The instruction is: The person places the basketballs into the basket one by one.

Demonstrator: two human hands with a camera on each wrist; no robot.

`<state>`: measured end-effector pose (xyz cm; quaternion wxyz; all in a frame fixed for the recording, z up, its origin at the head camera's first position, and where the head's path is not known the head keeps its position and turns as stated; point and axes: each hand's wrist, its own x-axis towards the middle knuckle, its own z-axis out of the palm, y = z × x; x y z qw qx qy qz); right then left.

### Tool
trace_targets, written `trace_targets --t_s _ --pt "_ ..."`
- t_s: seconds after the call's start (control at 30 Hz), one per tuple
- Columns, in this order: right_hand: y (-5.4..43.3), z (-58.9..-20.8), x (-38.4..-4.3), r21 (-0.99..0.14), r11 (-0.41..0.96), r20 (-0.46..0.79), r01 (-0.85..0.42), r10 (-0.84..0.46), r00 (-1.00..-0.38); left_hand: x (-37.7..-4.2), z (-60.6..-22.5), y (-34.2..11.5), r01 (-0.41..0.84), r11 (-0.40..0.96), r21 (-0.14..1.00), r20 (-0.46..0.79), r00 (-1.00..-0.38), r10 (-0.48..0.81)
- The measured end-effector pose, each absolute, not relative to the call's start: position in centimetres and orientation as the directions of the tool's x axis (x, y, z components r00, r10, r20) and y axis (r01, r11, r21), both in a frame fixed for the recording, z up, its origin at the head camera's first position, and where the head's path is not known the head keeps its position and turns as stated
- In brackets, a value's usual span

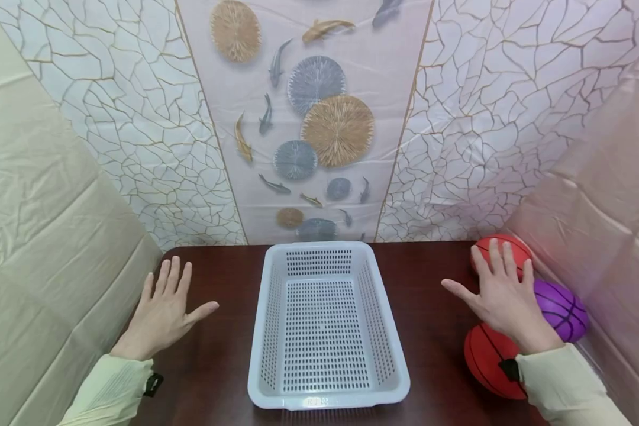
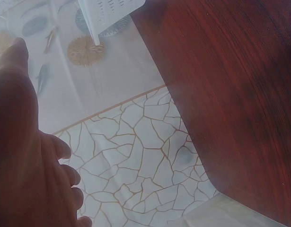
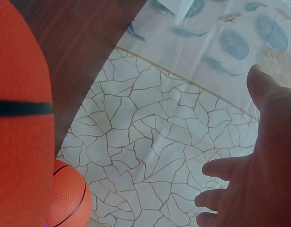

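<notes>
My left hand (image 1: 161,310) hovers over the left side of the table, palm down, fingers straight and thumb out, holding nothing. On the right, my right hand (image 1: 503,296) is spread the same way above the balls, and it too holds nothing. Partly behind its fingers is a red mini basketball (image 1: 519,251). Beside the hand is a purple mini basketball (image 1: 561,310), and a nearer red mini basketball (image 1: 487,361) lies below the wrist, partly hidden. In the right wrist view the near red ball (image 3: 22,156) fills the left edge. Between the hands stands a white plastic basket (image 1: 325,334) with nothing inside.
The dark wooden table (image 1: 213,367) carries the basket and balls. A patterned cloth wall (image 1: 309,195) rises behind its far edge. Beige padded panels flank it, the left panel (image 1: 58,236) and the right panel (image 1: 607,207), with the balls close to the right one.
</notes>
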<state>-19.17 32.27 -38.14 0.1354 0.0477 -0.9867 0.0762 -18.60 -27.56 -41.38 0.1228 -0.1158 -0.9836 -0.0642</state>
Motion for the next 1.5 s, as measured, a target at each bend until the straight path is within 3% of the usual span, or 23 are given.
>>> trace_targets --t_s 0.33,0.57,0.67,0.83,0.93,1.23,1.5 --pt "32.4 -38.0 -19.0 -0.15 0.983 0.275 -0.104 -0.059 -0.96 -17.7 -42.2 -26.7 0.241 0.958 0.153 0.235 -0.951 0.202" --pt "33.9 -39.3 -16.0 -0.261 0.965 0.235 -0.028 0.035 -0.971 -13.4 -45.1 -20.4 0.298 0.835 0.463 0.233 -0.95 0.209" --pt "34.9 -40.5 -13.8 -0.322 0.947 0.224 0.017 0.094 -0.97 -11.1 -46.5 -17.1 0.329 0.775 0.54 0.296 -0.936 0.191" --pt "36.2 -42.8 -10.4 -0.406 0.908 0.22 0.105 0.209 -0.953 -9.2 -48.1 -13.4 0.436 0.721 0.539 0.487 -0.859 0.156" --pt "36.6 -44.1 -9.0 -0.452 0.878 0.216 0.159 0.28 -0.935 -8.9 -48.6 -12.4 0.449 0.689 0.569 0.526 -0.843 0.115" --pt "35.2 -46.4 -8.3 -0.542 0.797 0.08 0.266 0.364 -0.928 -8.7 -49.5 -12.4 0.391 0.608 0.691 0.465 -0.884 0.04" --pt "33.3 -47.0 -8.7 -0.577 0.768 0.09 0.277 0.398 -0.913 -8.5 -49.8 -13.2 0.301 0.653 0.695 0.319 -0.943 0.095"
